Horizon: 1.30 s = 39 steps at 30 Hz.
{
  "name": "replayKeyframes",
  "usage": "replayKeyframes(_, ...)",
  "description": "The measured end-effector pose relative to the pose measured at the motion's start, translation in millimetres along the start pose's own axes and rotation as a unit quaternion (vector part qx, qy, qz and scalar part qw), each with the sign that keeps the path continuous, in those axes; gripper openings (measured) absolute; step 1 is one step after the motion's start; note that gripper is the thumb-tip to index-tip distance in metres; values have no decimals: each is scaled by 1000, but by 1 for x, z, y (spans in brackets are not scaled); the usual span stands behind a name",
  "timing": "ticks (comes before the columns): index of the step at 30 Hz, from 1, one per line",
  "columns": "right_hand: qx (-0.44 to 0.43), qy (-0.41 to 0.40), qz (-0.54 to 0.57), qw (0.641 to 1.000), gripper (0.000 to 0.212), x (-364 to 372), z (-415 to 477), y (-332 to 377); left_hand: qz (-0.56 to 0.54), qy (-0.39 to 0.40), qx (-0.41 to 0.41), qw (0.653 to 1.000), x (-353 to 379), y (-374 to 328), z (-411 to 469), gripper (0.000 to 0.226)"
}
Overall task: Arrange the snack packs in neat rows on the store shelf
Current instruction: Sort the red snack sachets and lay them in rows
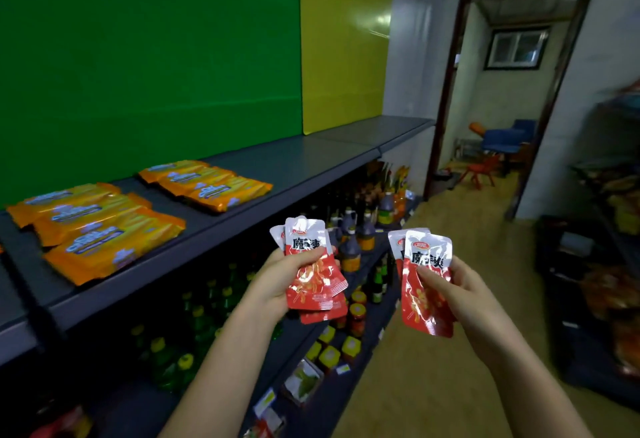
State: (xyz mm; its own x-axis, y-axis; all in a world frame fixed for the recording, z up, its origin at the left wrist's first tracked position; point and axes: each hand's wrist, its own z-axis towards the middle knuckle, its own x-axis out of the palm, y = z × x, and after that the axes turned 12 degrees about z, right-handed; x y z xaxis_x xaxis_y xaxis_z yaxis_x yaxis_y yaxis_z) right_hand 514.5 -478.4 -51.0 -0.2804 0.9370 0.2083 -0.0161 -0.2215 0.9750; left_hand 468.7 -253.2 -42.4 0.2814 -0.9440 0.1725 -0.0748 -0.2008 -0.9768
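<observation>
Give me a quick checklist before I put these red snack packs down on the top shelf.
1. Grip of left hand on left bunch of red packs: ok, fanned but held.
2. Grip of right hand on right bunch of red packs: ok.
3. Bare stretch of top shelf to the right of the orange packs: ok.
4. Front packs white end up in both hands: ok.
5. Number of packs per hand: cannot tell, they overlap.

Small shop; long shelf (311, 164), orange snack packs (104, 229), bottled sauces (349, 250) below
</observation>
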Motion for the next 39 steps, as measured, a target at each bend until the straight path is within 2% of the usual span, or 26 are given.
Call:
replayKeyframes(9, 6, -14, -1, 1000, 21, -59, 116, -10, 4, 35, -17, 999, 66, 11, 127, 13)
replayKeyframes(13, 3, 2, -7, 1000, 26, -66, 188, 3, -21, 42, -27, 999, 88, -9, 190, 16)
replayKeyframes(18, -35, 49, 8, 998, 21, -58, 275, 21, -27, 34, 32, 999, 101, -52, 252, 19)
replayKeyframes(23, -18, 131, 25, 991, 27, -28, 342, 14, -11, -46, 39, 998, 92, -64, 293, 14)
replayKeyframes(29, 15, 265, 53, 963, 28, 30, 414, 2, -11, -175, 53, 983, 67, -77, 322, 16)
replayKeyframes(34, 57, 389, 58, 918, 24, 79, 456, -2, -32, -300, 78, 950, 44, -88, 327, 21)
replayKeyframes(39, 89, 492, 51, 864, 20, 122, 468, -8, -44, -426, 111, 897, 29, -94, 318, 24)
